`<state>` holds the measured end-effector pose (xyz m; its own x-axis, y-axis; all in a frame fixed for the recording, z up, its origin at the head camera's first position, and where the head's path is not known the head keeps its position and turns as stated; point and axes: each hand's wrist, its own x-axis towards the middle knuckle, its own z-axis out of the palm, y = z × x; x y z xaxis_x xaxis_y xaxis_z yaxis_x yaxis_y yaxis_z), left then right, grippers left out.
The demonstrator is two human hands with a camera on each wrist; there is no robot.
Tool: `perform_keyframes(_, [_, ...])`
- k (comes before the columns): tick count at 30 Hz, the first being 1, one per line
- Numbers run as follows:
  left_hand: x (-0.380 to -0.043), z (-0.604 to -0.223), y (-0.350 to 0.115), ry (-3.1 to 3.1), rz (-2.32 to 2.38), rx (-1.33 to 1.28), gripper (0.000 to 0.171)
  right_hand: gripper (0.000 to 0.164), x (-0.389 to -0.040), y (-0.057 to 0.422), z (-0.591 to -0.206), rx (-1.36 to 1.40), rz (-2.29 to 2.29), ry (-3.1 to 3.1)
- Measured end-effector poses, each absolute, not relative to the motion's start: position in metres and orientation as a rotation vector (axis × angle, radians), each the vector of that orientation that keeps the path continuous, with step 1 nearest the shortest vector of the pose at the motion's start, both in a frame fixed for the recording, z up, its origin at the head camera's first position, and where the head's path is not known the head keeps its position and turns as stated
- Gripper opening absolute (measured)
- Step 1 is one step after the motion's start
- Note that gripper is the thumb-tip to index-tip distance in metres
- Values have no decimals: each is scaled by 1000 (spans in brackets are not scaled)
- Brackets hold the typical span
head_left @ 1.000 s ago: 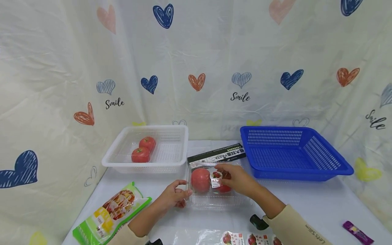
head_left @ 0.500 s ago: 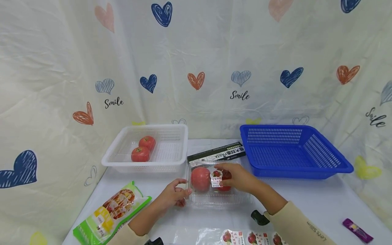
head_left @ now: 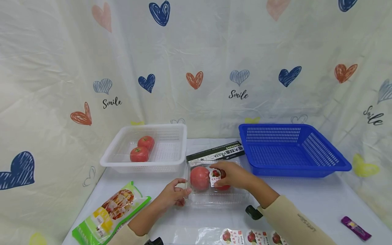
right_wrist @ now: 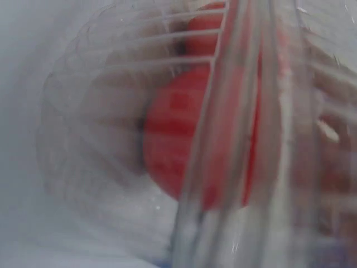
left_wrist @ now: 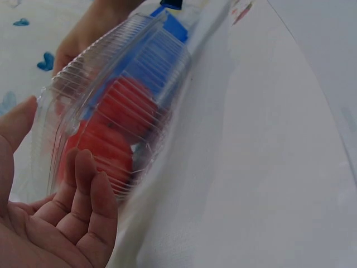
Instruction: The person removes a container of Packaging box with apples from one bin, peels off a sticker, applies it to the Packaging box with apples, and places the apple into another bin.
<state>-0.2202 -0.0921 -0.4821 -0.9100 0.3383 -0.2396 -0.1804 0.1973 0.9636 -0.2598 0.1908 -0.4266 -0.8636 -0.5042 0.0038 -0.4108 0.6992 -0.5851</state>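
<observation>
A clear plastic clamshell box [head_left: 214, 199] lies on the white table in front of me, holding two round red fruits [head_left: 199, 178]. On its lid is a white sticker [head_left: 213, 181] with a red fruit picture. My right hand [head_left: 233, 175] presses on the sticker with thumb and forefinger, partly covering the second fruit. At the box's left side, my left hand [head_left: 173, 194] rests its fingertips against the edge. In the left wrist view the left fingers [left_wrist: 103, 204] are relaxed beside the ribbed wall. The right wrist view is blurred, with fruit [right_wrist: 178, 134] seen through plastic.
A white basket [head_left: 171, 164] at back left holds another clear box of two red fruits [head_left: 139, 154]. A blue basket [head_left: 300, 172] stands back right. Around lie a black pasta box [head_left: 215, 152], a green food bag [head_left: 111, 214], a sticker sheet [head_left: 234, 237] and a purple packet [head_left: 356, 228].
My right thumb has shifted left and now lies over the lower part of the sticker. The left hand and the box stay in place. The head view has tilted slightly.
</observation>
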Motion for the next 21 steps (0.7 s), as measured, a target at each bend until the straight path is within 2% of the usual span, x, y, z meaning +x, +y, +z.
perform_keyframes(4, [-220, -481, -92, 2070, 1765, 145, 64, 69, -261, 183, -426, -685, -823, 2804])
perform_keyframes(12, [-223, -485, -92, 2038, 1797, 149, 59, 63, -263, 170, -425, -508, -800, 2864])
perform_keyframes(21, [-221, -486, -91, 2014, 1818, 160, 62, 43, -267, 164, -426, -441, -851, 2927])
